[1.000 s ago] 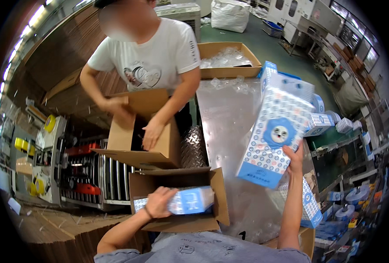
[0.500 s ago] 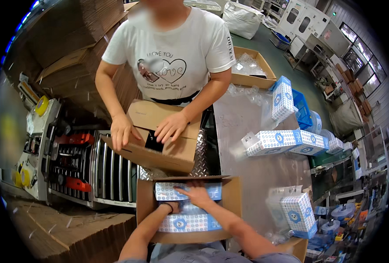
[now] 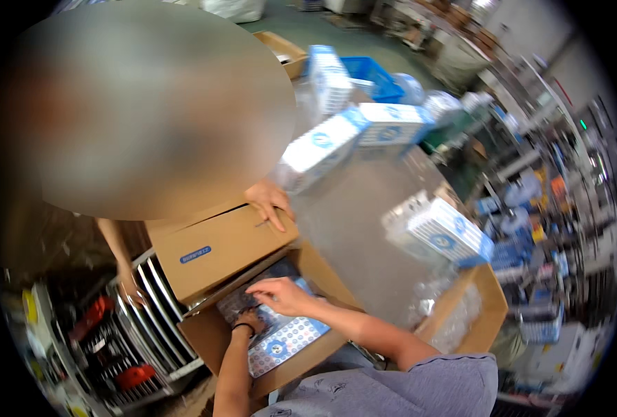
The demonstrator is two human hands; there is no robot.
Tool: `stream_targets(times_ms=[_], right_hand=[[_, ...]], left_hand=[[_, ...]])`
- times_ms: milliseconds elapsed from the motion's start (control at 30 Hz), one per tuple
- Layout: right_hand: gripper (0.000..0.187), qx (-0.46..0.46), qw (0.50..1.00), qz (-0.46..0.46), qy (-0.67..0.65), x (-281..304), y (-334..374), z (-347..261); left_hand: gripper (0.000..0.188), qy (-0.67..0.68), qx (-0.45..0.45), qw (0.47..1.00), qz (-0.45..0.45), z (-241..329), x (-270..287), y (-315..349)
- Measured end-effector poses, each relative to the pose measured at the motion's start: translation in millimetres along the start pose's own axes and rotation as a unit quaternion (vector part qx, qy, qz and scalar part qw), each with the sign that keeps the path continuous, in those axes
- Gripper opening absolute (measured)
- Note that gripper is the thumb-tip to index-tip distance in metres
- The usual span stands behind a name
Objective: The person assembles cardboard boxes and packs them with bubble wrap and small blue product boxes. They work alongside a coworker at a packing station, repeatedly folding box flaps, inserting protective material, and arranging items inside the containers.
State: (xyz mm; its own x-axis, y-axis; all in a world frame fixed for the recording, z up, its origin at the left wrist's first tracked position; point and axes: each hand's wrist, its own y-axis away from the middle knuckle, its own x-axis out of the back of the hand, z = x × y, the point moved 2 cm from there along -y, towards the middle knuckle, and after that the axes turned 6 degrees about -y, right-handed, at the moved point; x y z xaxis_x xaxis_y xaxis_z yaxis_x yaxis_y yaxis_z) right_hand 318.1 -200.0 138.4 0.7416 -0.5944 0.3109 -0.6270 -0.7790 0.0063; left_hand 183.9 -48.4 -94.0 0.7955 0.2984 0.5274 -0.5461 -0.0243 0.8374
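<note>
An open brown carton [image 3: 326, 274] stands in front of me. Inside it lies a white box with blue print [image 3: 288, 345] along the near side, and a clear plastic piece [image 3: 235, 300] shows beyond it. My left hand [image 3: 250, 320], with a dark band at the wrist, reaches down into the carton against the clear plastic; its fingertips are hidden. Just above and to the right, my right hand [image 3: 284, 295] hovers over the contents. Its fingers are loosely bent and apart, with nothing visible in them.
A co-worker's hand [image 3: 270, 201] rests on a second brown carton [image 3: 228, 250] beyond mine. Metal rollers [image 3: 162, 302] lie left. On the grey table [image 3: 357, 222] stand several printed boxes [image 3: 451, 233]. A carton of clear plastic [image 3: 492, 306] is at right, a blue basket [image 3: 371, 73] far off.
My view has turned and tilted. My right hand has come up from the far printed box, where clear plastic now shows. The co-worker's carton, open before, now shows a flat brown face.
</note>
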Motion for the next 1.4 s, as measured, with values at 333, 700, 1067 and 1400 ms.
stream_targets(times_ms=[333,700,1067,1400], right_hand=[[0.011,-0.217,0.751,0.565,0.265,246.5,411.0,112.7],[0.018,-0.422,0.822,0.297,0.241,124.1,397.2,121.0],[0.018,-0.439,0.749,0.394,0.302,291.2,403.0,139.2],[0.011,-0.324,0.806,0.425,0.254,348.8,391.5,103.3]], left_hand=[[0.013,0.422,-0.346,0.808,0.222,207.3,172.7,156.2],[0.025,-0.034,-0.667,0.717,0.201,460.2,30.8,66.3],[0.022,-0.095,-0.609,0.774,0.145,510.0,-4.3,18.6],[0.027,0.068,-0.487,0.856,0.163,525.3,29.5,-18.0]])
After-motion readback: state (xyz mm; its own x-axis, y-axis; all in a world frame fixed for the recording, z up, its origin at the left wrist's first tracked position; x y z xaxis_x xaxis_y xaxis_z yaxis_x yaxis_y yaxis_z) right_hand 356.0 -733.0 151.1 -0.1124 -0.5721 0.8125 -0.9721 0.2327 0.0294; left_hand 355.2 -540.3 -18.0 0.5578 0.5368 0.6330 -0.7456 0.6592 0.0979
